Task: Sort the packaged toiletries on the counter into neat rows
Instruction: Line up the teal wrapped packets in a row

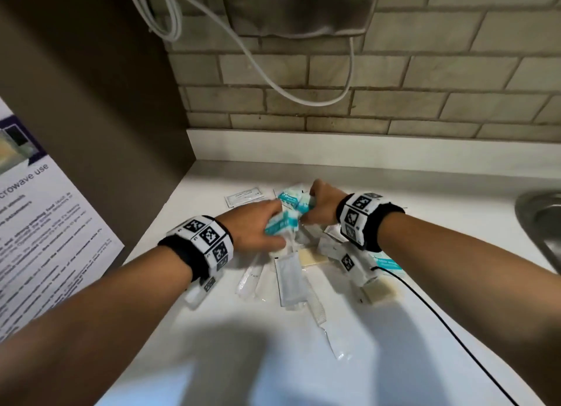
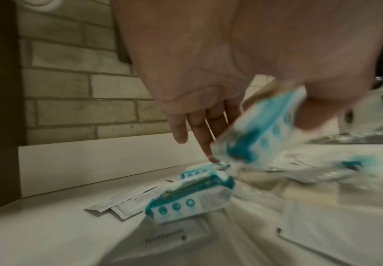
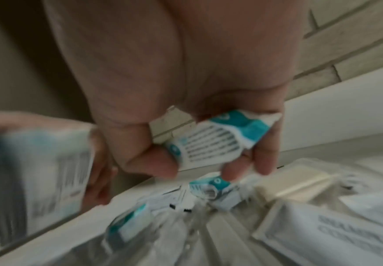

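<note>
A heap of packaged toiletries lies on the white counter point(image 1: 212, 339). My left hand point(image 1: 258, 225) grips a teal-and-white packet point(image 1: 279, 223), blurred in the left wrist view point(image 2: 261, 129) between thumb and fingers. My right hand point(image 1: 318, 203) pinches another teal-and-white packet point(image 1: 296, 200), seen in the right wrist view point(image 3: 217, 138) between thumb and curled fingers. More teal packets point(image 2: 190, 199) lie below on the counter. White sachets point(image 1: 244, 197), a toothpaste pack point(image 2: 165, 237), a comb in wrap point(image 1: 318, 311) and soap bars point(image 1: 312, 258) lie around.
A brown cabinet side point(image 1: 106, 117) with a printed notice point(image 1: 45, 238) borders the counter on the left. A tiled wall point(image 1: 394, 87) with a hanging white cable point(image 1: 273, 71) stands behind. A steel sink point(image 1: 540, 223) is at the right. A black cable point(image 1: 440, 323) crosses the counter.
</note>
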`<control>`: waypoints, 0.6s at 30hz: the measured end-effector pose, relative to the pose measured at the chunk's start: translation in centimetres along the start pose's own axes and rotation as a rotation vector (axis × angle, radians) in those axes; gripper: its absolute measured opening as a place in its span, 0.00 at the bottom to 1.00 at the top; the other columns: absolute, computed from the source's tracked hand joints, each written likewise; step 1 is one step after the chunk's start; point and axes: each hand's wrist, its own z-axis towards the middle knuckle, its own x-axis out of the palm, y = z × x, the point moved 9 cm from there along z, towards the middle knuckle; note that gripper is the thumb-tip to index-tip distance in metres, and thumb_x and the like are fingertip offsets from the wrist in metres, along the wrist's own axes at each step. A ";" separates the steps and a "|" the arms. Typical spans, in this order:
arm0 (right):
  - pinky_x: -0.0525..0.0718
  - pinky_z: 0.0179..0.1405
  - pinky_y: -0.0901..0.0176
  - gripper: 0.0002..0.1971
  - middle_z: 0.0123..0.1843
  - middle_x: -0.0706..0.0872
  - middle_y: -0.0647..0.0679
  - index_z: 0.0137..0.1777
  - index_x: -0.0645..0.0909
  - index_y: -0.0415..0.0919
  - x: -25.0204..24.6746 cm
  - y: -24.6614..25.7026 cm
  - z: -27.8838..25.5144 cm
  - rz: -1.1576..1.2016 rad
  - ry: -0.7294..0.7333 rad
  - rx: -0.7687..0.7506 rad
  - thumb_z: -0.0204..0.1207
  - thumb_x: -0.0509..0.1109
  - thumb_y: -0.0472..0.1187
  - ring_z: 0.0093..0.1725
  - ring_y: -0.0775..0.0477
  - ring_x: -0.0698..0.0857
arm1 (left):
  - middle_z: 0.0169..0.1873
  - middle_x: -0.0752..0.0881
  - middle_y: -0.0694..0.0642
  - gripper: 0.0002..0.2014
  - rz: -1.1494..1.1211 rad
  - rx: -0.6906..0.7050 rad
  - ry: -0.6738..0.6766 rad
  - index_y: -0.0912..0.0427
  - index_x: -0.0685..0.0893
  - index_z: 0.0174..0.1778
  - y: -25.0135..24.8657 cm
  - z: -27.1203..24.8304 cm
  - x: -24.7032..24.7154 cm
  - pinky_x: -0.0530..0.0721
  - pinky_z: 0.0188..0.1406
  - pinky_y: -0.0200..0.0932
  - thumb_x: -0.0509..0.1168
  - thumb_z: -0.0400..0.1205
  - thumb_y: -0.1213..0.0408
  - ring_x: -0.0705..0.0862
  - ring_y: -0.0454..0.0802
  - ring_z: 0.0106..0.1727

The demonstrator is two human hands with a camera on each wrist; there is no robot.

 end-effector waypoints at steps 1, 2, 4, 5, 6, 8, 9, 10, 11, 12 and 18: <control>0.83 0.46 0.52 0.36 0.60 0.80 0.42 0.67 0.67 0.38 -0.7 0.1 0.6 0.065 -0.030 0.012 0.64 0.80 0.49 0.55 0.40 0.83 | 0.38 0.78 0.43 0.18 -0.067 -0.027 -0.034 0.48 0.68 0.50 0.4 0.7 -0.8 0.73 0.28 0.36 0.71 0.77 0.50 0.80 0.41 0.35; 0.82 0.45 0.53 0.38 0.60 0.80 0.41 0.68 0.67 0.39 -1.1 0.2 1.9 0.096 -0.057 0.026 0.62 0.81 0.49 0.55 0.40 0.83 | 0.39 0.78 0.44 0.19 -0.101 -0.061 -0.059 0.50 0.65 0.51 1.3 1.5 -1.3 0.74 0.27 0.37 0.71 0.77 0.52 0.80 0.42 0.35; 0.83 0.47 0.53 0.41 0.60 0.80 0.42 0.69 0.67 0.40 -1.6 0.3 2.5 0.086 -0.079 0.050 0.58 0.82 0.51 0.56 0.40 0.83 | 0.43 0.81 0.48 0.27 -0.097 -0.130 -0.067 0.51 0.62 0.57 2.1 1.9 -1.4 0.82 0.28 0.42 0.74 0.73 0.56 0.84 0.47 0.38; 0.83 0.47 0.53 0.41 0.60 0.80 0.42 0.68 0.69 0.40 -1.5 0.4 3.3 0.057 -0.068 0.065 0.57 0.83 0.52 0.55 0.39 0.83 | 0.45 0.82 0.50 0.33 -0.073 -0.168 -0.051 0.50 0.61 0.62 3.2 2.3 -1.1 0.87 0.33 0.45 0.76 0.70 0.58 0.85 0.49 0.41; 0.82 0.44 0.54 0.37 0.58 0.82 0.42 0.64 0.73 0.40 -1.4 0.5 4.2 0.021 -0.048 0.086 0.57 0.83 0.53 0.52 0.40 0.83 | 0.48 0.83 0.51 0.40 -0.039 -0.197 -0.034 0.48 0.59 0.67 4.4 2.8 -0.8 0.89 0.39 0.48 0.78 0.66 0.60 0.85 0.51 0.44; 0.80 0.37 0.56 0.26 0.53 0.86 0.43 0.48 0.79 0.41 -0.9 0.6 5.1 -0.038 -0.014 0.106 0.56 0.82 0.54 0.42 0.42 0.83 | 0.53 0.83 0.51 0.46 0.069 -0.220 0.006 0.49 0.62 0.74 5.8 3.4 -0.1 0.88 0.49 0.50 0.80 0.62 0.60 0.85 0.52 0.49; 0.81 0.35 0.57 0.23 0.50 0.88 0.43 0.42 0.80 0.42 -0.6 0.6 5.7 -0.053 -0.002 0.108 0.54 0.83 0.54 0.38 0.43 0.84 | 0.53 0.83 0.51 0.42 0.134 -0.226 0.021 0.52 0.69 0.72 6.5 3.9 0.1 0.87 0.51 0.49 0.79 0.62 0.60 0.84 0.52 0.51; 0.82 0.35 0.57 0.23 0.49 0.88 0.44 0.42 0.82 0.42 -0.4 0.7 6.0 -0.070 0.016 0.106 0.54 0.84 0.54 0.37 0.44 0.84 | 0.52 0.83 0.52 0.32 0.196 -0.237 0.034 0.53 0.76 0.65 6.9 4.1 0.1 0.86 0.48 0.46 0.77 0.64 0.60 0.84 0.52 0.49; 0.83 0.37 0.56 0.24 0.50 0.86 0.44 0.46 0.84 0.41 0.0 0.7 6.3 -0.098 0.031 0.096 0.55 0.84 0.54 0.39 0.43 0.84 | 0.49 0.82 0.53 0.23 0.232 -0.257 0.036 0.54 0.80 0.56 7.3 4.2 0.2 0.85 0.44 0.43 0.76 0.66 0.60 0.84 0.52 0.47; 0.84 0.41 0.54 0.27 0.54 0.83 0.44 0.53 0.84 0.40 0.3 0.8 6.4 -0.124 0.035 0.081 0.56 0.84 0.53 0.43 0.41 0.84 | 0.46 0.80 0.53 0.17 0.250 -0.271 0.026 0.54 0.81 0.50 7.6 4.1 0.1 0.83 0.41 0.41 0.75 0.67 0.60 0.84 0.51 0.45; 0.85 0.50 0.50 0.37 0.60 0.83 0.43 0.64 0.75 0.42 -0.7 -0.3 6.5 -0.091 -0.003 0.046 0.58 0.81 0.56 0.52 0.38 0.83 | 0.47 0.73 0.50 0.25 0.140 -0.236 -0.063 0.51 0.76 0.54 7.4 4.2 -1.0 0.77 0.40 0.41 0.76 0.65 0.48 0.78 0.50 0.44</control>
